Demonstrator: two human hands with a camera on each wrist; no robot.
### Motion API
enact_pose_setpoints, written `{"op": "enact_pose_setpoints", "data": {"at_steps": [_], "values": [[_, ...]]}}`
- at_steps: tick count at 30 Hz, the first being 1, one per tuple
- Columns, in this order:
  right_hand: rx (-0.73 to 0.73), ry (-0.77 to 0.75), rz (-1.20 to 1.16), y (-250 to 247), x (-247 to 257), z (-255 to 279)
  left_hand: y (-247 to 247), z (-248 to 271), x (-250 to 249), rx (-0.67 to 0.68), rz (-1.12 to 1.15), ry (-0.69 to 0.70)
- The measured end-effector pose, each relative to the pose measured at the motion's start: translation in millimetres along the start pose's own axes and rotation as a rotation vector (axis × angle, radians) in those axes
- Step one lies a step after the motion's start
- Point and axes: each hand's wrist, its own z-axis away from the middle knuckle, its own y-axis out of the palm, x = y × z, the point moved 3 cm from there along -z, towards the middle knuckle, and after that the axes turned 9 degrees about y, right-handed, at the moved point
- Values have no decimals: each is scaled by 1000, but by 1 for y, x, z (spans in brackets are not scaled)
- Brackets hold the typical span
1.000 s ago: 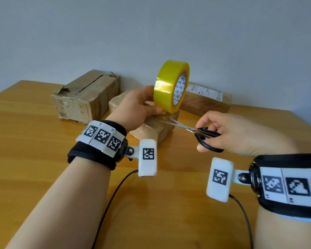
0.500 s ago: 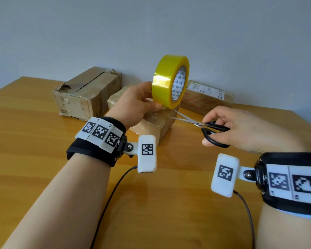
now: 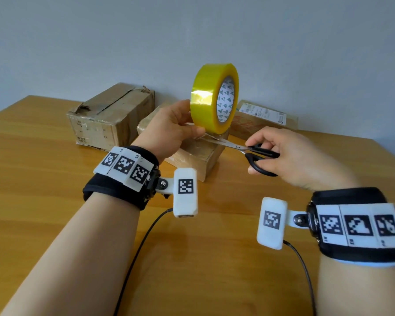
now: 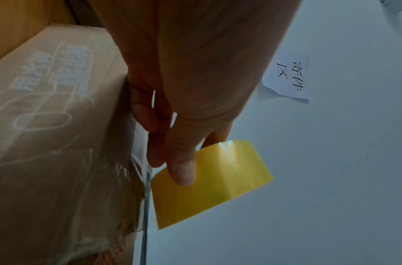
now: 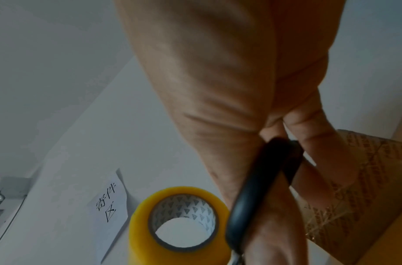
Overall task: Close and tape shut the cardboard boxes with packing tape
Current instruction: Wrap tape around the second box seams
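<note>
My left hand (image 3: 178,126) grips a yellow roll of packing tape (image 3: 214,98) upright over a small cardboard box (image 3: 194,153) wrapped in clear tape. A strip of tape runs from the roll (image 4: 209,182) down to the box (image 4: 47,143). My right hand (image 3: 283,153) holds black-handled scissors (image 3: 249,151), blades nearly together on the strip just under the roll. In the right wrist view the scissor handle (image 5: 258,179) crosses beside the roll (image 5: 179,220).
A larger worn box (image 3: 110,117) with a split top stands at the back left of the wooden table (image 3: 43,201). A flat box with a white label (image 3: 260,119) lies at the back right against the wall. Cables trail from both wrist cameras.
The scissors have moved left to the strip under the roll and their blades have come together. The roll has stayed almost where it was.
</note>
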Motion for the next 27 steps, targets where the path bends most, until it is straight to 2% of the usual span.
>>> {"op": "enact_pose_setpoints", "data": {"at_steps": [9,21,27], "values": [[-28,17,-22,-11,-8,4,1,0,1,-5,35,-21],[-48,-3,-37,-1,-7,-3,5,-3,6,46,-64,-4],[5,25,-95,-4,-10,0,6,-3,5,38,-11,-24]]}}
